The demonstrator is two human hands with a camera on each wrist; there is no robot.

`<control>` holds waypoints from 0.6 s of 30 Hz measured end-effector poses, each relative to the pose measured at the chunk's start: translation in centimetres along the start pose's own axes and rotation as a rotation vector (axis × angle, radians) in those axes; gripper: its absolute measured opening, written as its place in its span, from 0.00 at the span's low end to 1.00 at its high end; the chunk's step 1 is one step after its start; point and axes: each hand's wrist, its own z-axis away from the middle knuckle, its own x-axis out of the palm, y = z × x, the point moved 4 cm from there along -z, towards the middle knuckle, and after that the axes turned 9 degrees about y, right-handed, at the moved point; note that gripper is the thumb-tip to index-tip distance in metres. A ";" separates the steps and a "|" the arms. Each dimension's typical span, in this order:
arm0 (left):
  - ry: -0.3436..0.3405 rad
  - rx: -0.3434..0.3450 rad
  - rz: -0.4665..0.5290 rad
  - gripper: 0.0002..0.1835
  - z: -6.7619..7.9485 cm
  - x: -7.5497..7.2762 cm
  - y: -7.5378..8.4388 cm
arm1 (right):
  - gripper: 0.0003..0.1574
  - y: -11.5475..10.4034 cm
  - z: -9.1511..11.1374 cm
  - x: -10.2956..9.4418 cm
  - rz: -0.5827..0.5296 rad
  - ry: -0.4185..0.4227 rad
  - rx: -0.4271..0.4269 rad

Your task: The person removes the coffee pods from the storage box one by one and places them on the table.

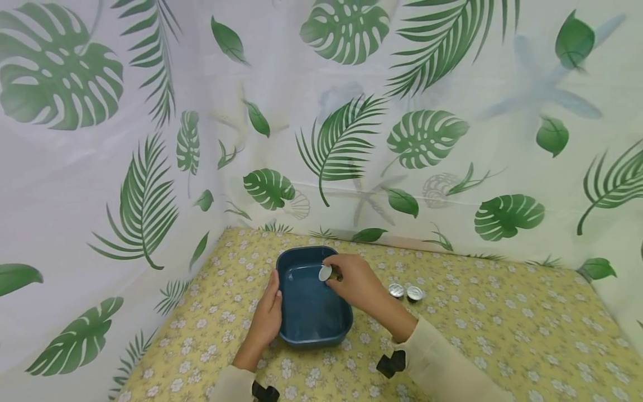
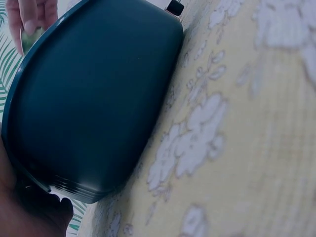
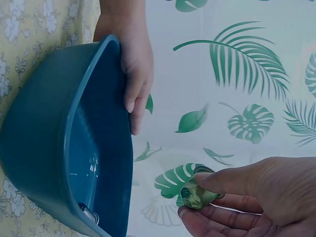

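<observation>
A deep blue plastic tub (image 1: 311, 312) stands on the table, its opening facing up. My left hand (image 1: 268, 307) lies along its left wall, fingers straight against the outside and thumb at the rim. Over the tub's far right corner, my right hand (image 1: 351, 279) pinches a coffee capsule (image 1: 325, 272) between thumb and fingers, silver lid towards the head camera. The right wrist view shows this capsule's (image 3: 196, 193) shiny green-gold body. Inside the tub, a small silvery piece (image 3: 89, 215) shows near the wall in that view.
Two more silver-lidded capsules, one (image 1: 396, 290) beside the other (image 1: 414, 293), sit on the table right of the tub, close to my right forearm. The yellow flowered tablecloth (image 1: 477, 335) meets leaf-printed white curtains (image 1: 351, 167) at the back and left.
</observation>
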 end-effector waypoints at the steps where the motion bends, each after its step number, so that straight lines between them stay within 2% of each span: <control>1: -0.003 0.001 0.003 0.30 0.0 0.0 0.0 | 0.23 0.1 0.2 -0.2 -0.012 0.008 0.013; 9: -0.008 -0.002 0.020 0.30 0.0 -0.1 0.0 | 0.22 0.8 1.6 -1.4 -0.098 0.055 0.080; 18: -0.003 -0.002 0.009 0.30 0.0 -0.1 0.0 | 0.18 2.0 3.7 -2.1 -0.132 0.106 0.046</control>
